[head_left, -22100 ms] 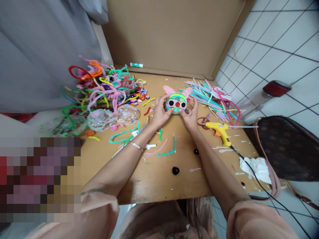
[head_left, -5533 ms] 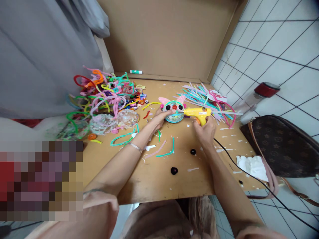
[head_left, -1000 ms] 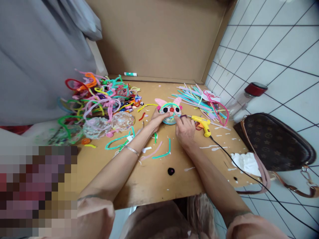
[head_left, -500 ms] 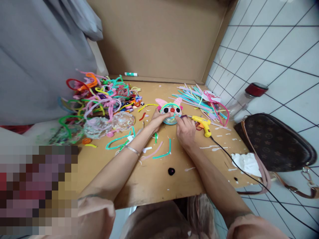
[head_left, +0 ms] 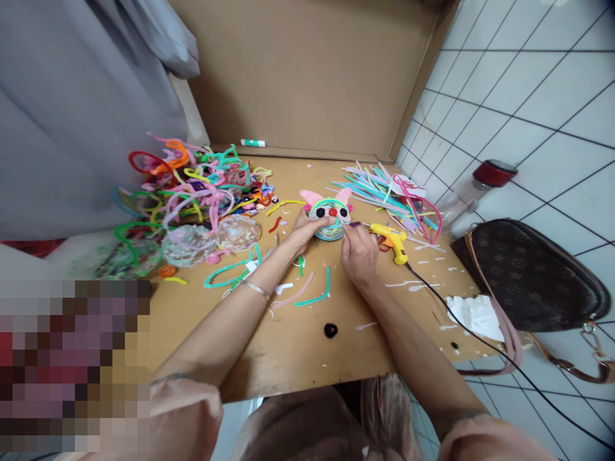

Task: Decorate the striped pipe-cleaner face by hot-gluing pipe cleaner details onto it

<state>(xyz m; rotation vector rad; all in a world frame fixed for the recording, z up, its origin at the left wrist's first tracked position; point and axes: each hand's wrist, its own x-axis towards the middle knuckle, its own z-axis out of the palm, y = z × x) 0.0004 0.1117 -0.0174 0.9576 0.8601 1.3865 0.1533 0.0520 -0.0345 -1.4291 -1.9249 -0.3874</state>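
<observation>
A round animal-face craft [head_left: 328, 232] stands on the table, with pink ears, black eyes, a red nose and a green band. My left hand [head_left: 304, 229] grips it from the left, the thumb lying across its front below the nose. At its lower right edge is my right hand [head_left: 359, 251], fingers bent and pinched together close to the face. Whatever may be between those fingertips is too small to make out. Just right of this hand lies a yellow hot glue gun [head_left: 391, 240], its nozzle pointing left toward the fingers.
A tangled heap of pipe cleaners [head_left: 192, 176] fills the left, beside clear round shells [head_left: 235, 232]. Straight pipe cleaners [head_left: 379, 189] lie back right. A black pompom [head_left: 330, 330], cut scraps, crumpled tissue [head_left: 475, 315], a bottle [head_left: 468, 192], a brown handbag [head_left: 533, 275] and the glue gun's cord [head_left: 461, 326] surround the work.
My right fingertips have shifted slightly right, away from the middle of the craft face. My left hand and the craft stay in place.
</observation>
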